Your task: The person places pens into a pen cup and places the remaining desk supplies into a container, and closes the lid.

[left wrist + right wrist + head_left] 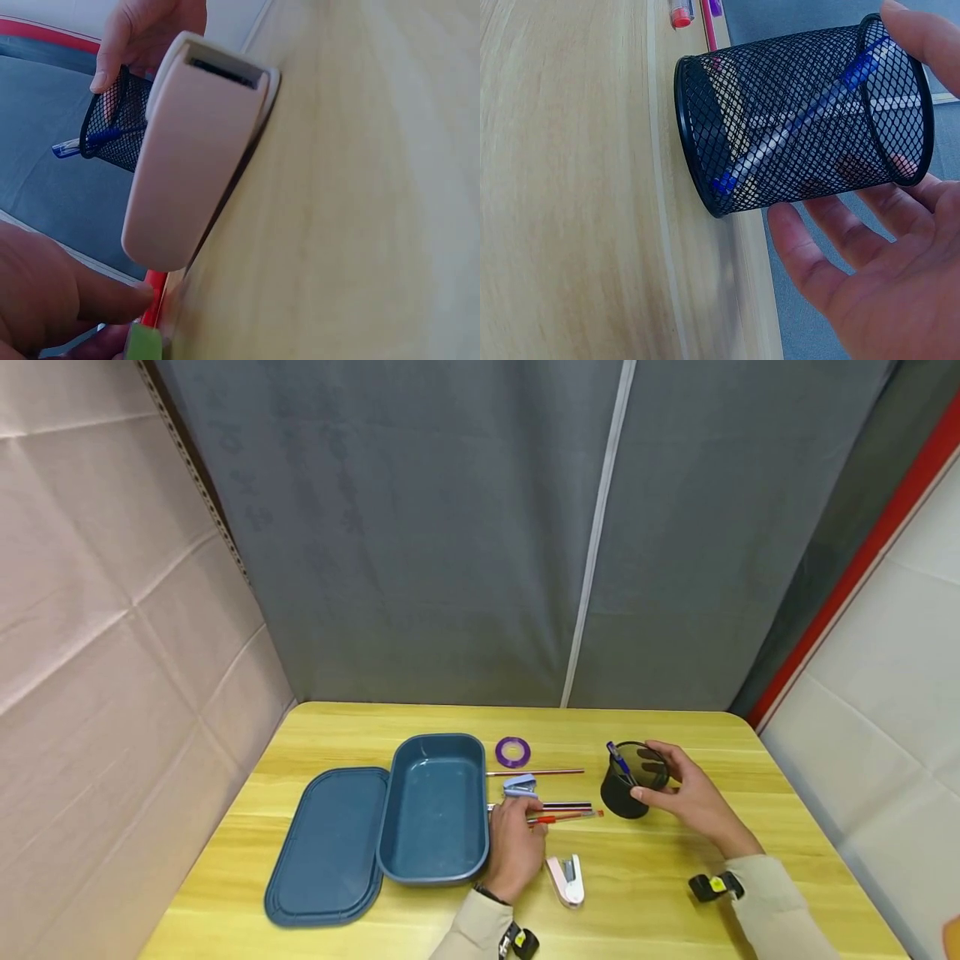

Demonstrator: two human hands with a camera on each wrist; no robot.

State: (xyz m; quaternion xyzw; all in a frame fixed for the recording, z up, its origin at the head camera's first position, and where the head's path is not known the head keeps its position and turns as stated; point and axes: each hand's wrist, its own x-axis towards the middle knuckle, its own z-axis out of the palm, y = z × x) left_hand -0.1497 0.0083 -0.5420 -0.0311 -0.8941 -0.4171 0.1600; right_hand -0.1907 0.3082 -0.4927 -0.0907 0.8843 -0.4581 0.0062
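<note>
My right hand grips a black mesh pen holder by its rim, thumb on one side and fingers on the other. A blue pen leans inside the holder. On the table, my left hand pinches a red pen near one end, with thumb and fingers against it in the left wrist view. Just beyond that hand are dark pencils and a blue stapler. A white and pink stapler lies to its right. A small green piece shows by the left fingertips.
A blue open bin stands left of the left hand, with its flat blue lid beside it. A purple tape roll and a reddish pencil lie farther back on the wooden table. A grey curtain hangs behind.
</note>
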